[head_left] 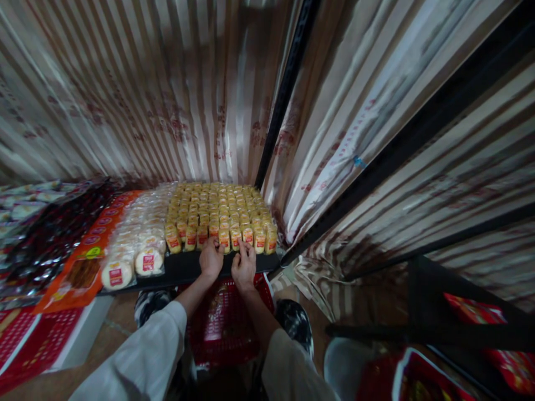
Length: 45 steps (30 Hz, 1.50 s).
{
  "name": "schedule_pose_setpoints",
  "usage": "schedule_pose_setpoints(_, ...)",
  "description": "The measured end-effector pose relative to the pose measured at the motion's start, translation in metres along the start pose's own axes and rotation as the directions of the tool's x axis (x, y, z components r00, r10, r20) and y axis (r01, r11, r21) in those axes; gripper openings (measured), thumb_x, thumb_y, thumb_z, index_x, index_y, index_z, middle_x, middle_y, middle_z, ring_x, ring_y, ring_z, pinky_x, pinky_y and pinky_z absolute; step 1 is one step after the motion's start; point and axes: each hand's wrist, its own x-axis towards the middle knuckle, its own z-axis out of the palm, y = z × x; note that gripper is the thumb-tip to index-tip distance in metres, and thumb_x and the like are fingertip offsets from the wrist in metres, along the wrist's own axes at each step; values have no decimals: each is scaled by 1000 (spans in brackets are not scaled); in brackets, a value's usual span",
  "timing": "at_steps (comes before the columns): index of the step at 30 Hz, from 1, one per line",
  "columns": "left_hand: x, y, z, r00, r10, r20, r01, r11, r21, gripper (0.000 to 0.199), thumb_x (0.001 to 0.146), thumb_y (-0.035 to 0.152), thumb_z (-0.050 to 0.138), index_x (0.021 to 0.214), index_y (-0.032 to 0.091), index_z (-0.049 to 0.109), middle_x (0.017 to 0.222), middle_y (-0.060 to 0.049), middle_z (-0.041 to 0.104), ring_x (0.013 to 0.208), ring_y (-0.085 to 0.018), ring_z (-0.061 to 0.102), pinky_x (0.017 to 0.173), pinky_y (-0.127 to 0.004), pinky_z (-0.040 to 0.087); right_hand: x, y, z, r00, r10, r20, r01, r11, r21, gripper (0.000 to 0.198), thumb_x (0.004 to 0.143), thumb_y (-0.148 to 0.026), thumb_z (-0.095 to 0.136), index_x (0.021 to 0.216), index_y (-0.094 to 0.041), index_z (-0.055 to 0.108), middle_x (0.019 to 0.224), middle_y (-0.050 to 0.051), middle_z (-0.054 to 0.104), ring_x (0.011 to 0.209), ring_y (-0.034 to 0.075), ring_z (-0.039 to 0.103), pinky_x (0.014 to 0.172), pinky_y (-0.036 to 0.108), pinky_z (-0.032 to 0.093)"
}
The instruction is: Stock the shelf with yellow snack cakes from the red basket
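A dark shelf (184,271) carried the yellow packets (219,217), too many to count surely; striped sheeting (179,94) hung behind them and a black post (286,100) rose at their back right. Left of the yellow packets lay two rows of round white packs (149,263), then one orange bag (94,233). Below them stood one red basket (221,351), partly hidden by two forearms. The left hand (212,260) and right hand (244,266) had fingertips against their front; whether either pinched one, I couldn't tell.
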Motion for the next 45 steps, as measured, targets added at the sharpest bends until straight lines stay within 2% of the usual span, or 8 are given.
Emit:
schedule_pose_setpoints(13, -5, -1, 10, 998, 45, -47, -45, 999, 12, 10, 86, 29, 47, 84, 20, 52, 82, -1, 59, 78, -14, 56, 67, -23, 39, -1, -7, -2, 998, 37, 41, -34, 997, -66, 55, 75, -12, 40, 129, -21, 48, 113, 11, 48, 107, 23, 46, 90, 38, 46)
schedule_pose_setpoints(20, -4, -10, 23, 994, 85, -70, -92, 990, -109, 13, 87, 29, 47, 81, 19, 53, 79, -1, 59, 73, -13, 55, 68, -22, 40, 0, -9, 0, 995, 92, 32, -89, 992, -84, 53, 76, -13, 39, 128, -20, 48, 114, 11, 48, 110, 23, 45, 93, 38, 44)
schedule_pose_setpoints(26, -6, -14, 24, 986, 135, -96, -148, 977, -153, 15, 87, 28, 46, 81, 20, 57, 81, -1, 58, 73, -13, 55, 70, -22, 42, -1, -6, 0, 998, 58, 5, -58, 997, -41, 51, 73, -10, 39, 121, -19, 52, 115, 11, 48, 110, 22, 46, 96, 38, 42)
schedule_pose_setpoints(32, -31, -22, 8, 976, 205, -66, -214, 961, -174, 16, 87, 27, 42, 86, 20, 57, 83, -2, 58, 76, -13, 55, 73, -22, 43, 1, -7, -8, 998, 61, 25, -63, 995, 74, 38, 74, -11, 40, 108, -14, 57, 110, 12, 52, 109, 21, 48, 96, 38, 42)
schedule_pose_setpoints(36, -64, -40, -2, 972, 233, 23, -227, 962, -154, 19, 88, 30, 41, 88, 20, 58, 83, -3, 59, 78, -13, 56, 76, -22, 43, -14, -13, -21, 991, 95, 91, -114, 967, 229, 31, 79, -18, 40, 106, -15, 56, 100, 10, 59, 89, 16, 58, 74, 29, 51)
schedule_pose_setpoints(39, -89, -62, -1, 965, 236, 113, -218, 964, -152, 21, 88, 30, 39, 87, 21, 58, 85, -3, 62, 80, -13, 58, 77, -23, 43, -45, -11, -30, 961, 104, 255, -157, 967, 198, 28, 85, -24, 40, 104, -16, 58, 84, 4, 65, 72, 13, 61, 65, 23, 50)
schedule_pose_setpoints(42, -109, -83, 9, 946, 147, 288, -120, 987, -109, 23, 88, 27, 38, 88, 20, 59, 90, -5, 64, 83, -15, 60, 79, -26, 43, -79, 0, -33, 858, 149, 492, -147, 988, -43, 23, 87, -23, 41, 96, -19, 62, 88, 3, 68, 81, 13, 63, 75, 23, 49)
schedule_pose_setpoints(45, -123, -99, 23, 884, 45, 466, -12, 997, -74, 15, 80, 20, 49, 82, 20, 64, 86, -7, 67, 82, -18, 62, 78, -28, 44, -104, 19, -28, 780, 229, 582, -162, 973, -166, 14, 83, -15, 52, 87, -18, 65, 84, 5, 69, 79, 16, 64, 74, 26, 49)
